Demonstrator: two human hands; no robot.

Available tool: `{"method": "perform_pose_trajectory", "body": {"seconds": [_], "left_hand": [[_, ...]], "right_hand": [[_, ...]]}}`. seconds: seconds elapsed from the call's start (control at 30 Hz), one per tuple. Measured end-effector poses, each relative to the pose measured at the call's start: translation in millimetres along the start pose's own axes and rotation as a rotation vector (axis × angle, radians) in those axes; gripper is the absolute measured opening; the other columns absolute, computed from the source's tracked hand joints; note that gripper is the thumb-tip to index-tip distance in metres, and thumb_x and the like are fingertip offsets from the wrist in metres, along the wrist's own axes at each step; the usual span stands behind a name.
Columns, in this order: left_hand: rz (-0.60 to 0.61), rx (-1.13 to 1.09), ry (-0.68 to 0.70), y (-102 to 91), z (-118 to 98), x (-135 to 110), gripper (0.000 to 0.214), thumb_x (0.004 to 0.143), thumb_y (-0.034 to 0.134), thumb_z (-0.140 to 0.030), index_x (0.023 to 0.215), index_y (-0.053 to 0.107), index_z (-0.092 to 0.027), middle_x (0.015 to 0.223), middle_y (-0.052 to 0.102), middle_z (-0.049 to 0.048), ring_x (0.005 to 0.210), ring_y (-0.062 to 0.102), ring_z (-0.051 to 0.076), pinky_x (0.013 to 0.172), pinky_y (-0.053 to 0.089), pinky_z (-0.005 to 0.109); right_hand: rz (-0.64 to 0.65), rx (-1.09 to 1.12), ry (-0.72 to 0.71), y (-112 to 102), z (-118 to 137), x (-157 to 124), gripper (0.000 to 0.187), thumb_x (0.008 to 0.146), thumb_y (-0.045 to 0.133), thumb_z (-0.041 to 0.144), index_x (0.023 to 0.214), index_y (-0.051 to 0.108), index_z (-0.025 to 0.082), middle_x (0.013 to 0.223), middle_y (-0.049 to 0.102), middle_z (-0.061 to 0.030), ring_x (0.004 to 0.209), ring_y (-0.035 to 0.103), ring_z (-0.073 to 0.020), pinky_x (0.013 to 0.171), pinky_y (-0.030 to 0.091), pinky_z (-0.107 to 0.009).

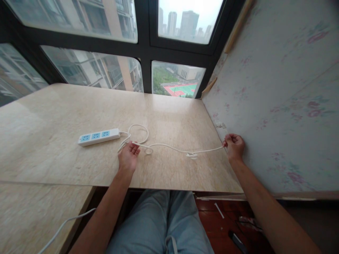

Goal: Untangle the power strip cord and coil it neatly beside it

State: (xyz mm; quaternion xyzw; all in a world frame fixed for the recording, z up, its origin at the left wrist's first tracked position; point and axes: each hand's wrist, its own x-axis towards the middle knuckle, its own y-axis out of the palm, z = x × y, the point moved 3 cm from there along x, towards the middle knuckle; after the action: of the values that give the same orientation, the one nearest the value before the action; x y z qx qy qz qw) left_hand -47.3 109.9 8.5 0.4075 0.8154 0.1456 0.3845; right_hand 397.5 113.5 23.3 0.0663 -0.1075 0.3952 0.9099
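Right hand (235,146) has its thumb and fingers pinched on one end of a thin white cord (172,146), right beside the flowery wallpapered wall (275,91). Left hand (128,155) is palm up with the fingers loosely curled, touching the looped part of the same cord; honestly can't tell if it's really gripping or just letting the cord lie over the fingertips. Cord runs back to a white power strip (99,137) lying on the beige marble-look counter (47,151), just beyond the left hand and off to that side. The strip's housing holds three blue socket panels (95,135) in a row. Midway along the stretched bit there's a small white clump (191,155), too tiny to make out. Another pale cord (66,221) crosses the nearer counter section (34,204), close to the left forearm.
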Motion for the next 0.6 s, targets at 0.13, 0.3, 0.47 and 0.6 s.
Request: {"method": "perform_pose_trajectory", "body": {"seconds": [0.13,0.3,0.47,0.6], "left_hand": [[0.026,0.044,0.088,-8.5,-14.5,8.0,0.005,0.084,0.055,-0.010,0.079,0.055,-0.010,0.067,0.056,-0.0005,0.056,0.053,0.008,0.052,0.041,0.020],[0.023,0.041,0.140,-20.9,-28.6,16.2,0.012,0.084,0.047,-0.003,0.083,0.057,-0.009,0.065,0.052,0.0000,0.052,0.049,0.008,0.047,0.038,0.020],[-0.022,0.036,0.196,-32.3,-40.5,20.5,0.021,0.078,0.043,0.003,0.084,0.058,-0.010,0.062,0.048,0.0000,0.049,0.045,0.009,0.044,0.034,0.020],[-0.054,0.015,0.235,-40.6,-53.5,23.6,0.027,0.069,0.038,0.009,0.080,0.054,-0.011,0.060,0.044,-0.0011,0.048,0.043,0.009,0.044,0.032,0.021]], "right_hand": [[-0.076,-0.054,0.031,-4.5,-6.2,7.0,0.032,0.060,0.068,0.033,0.081,0.054,0.014,0.061,0.054,0.0026,0.043,0.047,-0.0085,0.039,0.038,-0.021],[-0.080,-0.184,-0.003,-2.3,-8.1,11.2,0.026,0.065,0.064,0.032,0.082,0.055,0.014,0.061,0.055,0.0013,0.043,0.048,-0.0098,0.039,0.038,-0.022],[-0.083,-0.328,-0.054,3.1,-1.8,12.6,0.022,0.068,0.060,0.030,0.082,0.054,0.014,0.061,0.054,0.0009,0.042,0.047,-0.0099,0.039,0.037,-0.022],[-0.030,-0.471,-0.116,4.8,-2.3,17.3,0.026,0.073,0.057,0.035,0.088,0.056,0.014,0.069,0.056,-0.0016,0.046,0.050,-0.0117,0.044,0.040,-0.024]]}}
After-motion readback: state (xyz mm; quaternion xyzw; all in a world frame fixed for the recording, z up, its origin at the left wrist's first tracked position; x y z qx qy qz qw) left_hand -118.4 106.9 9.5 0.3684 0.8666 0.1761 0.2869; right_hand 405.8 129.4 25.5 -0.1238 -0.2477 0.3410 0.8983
